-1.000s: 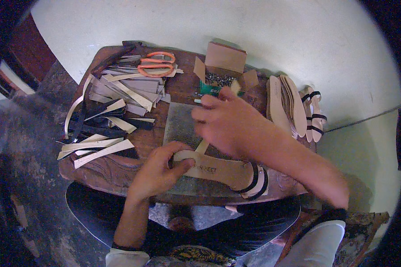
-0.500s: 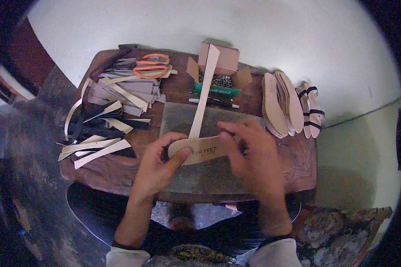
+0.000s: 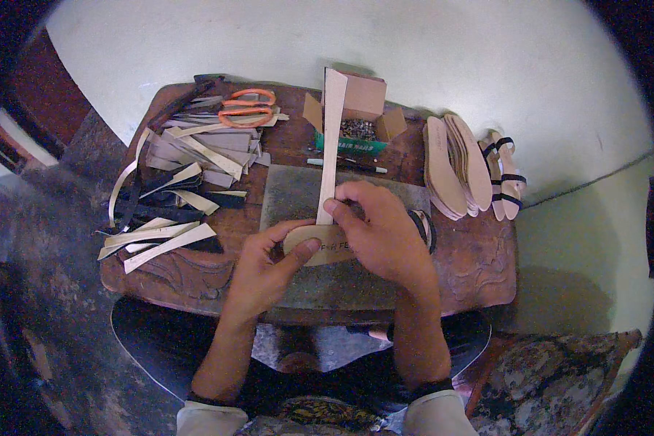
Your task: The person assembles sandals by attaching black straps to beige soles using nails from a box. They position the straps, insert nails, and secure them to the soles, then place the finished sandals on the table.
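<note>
Since the earlier pictures, both hands have drawn together at the middle of the wooden table (image 3: 487, 261), and the long tan strap (image 3: 333, 138) that lay bent over the sole a second ago now stands nearly straight up from it, reaching toward the far edge. The left hand (image 3: 265, 269) is closed on the near end of the tan sole (image 3: 320, 245), thumb pressed on top and fingers curled under its edge. The right hand (image 3: 385, 236) pinches the lower end of the strap between thumb and forefinger right where it meets the sole, while the rest of that hand covers the sole's right half. Sole and hands sit over a grey mat (image 3: 291, 195) in the table's centre.

Behind the strap stands an open cardboard box (image 3: 363, 98) with small dark bits inside, and a pen (image 3: 349, 166) lies just in front of it. To the left, orange scissors (image 3: 247, 107) rest on a heap of cut strips (image 3: 189, 156), pale and dark, that spreads down the left side of the table. To the right lies a stack of soles (image 3: 454, 166), and beside it, at the table's edge, finished sandals with black straps (image 3: 505, 174). A dark strap loop (image 3: 423, 227) shows just right of the right hand.
</note>
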A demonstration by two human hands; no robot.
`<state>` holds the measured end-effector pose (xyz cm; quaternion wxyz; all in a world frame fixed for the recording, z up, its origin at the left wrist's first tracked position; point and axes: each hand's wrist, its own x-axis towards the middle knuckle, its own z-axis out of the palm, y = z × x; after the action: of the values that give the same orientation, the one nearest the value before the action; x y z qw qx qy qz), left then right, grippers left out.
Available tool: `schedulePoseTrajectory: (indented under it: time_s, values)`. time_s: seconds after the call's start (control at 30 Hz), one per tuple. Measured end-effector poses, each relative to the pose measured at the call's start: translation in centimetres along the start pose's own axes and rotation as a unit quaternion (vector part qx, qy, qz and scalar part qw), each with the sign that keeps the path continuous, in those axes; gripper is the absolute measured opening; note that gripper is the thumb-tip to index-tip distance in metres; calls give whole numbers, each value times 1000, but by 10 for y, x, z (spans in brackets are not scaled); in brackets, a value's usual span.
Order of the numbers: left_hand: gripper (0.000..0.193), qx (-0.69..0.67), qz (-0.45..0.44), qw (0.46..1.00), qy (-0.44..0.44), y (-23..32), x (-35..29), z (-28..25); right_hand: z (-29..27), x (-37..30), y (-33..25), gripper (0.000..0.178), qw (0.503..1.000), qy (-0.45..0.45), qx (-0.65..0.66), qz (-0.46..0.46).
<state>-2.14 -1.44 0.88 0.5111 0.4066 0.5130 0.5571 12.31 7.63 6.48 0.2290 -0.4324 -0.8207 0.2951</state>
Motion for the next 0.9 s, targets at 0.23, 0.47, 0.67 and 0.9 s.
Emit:
schedulePoseTrajectory:
  time_s: [0.23,0.47,0.67,0.9]
  values:
    - [22,28,-18,999,-8,0,0,-2,5,-4,3,17,999,44,-3,-11]
    - [22,51,13,998,33,-5,2,2,-6,-29,-10,13,980,80,156,93]
    - [22,54,28,997,56,-5,3,6,17,-44,19,11,984,64,167,4]
    - [21,78,65,993,52,-8,6,4,31,-40,19,10,980,97,163,-65]
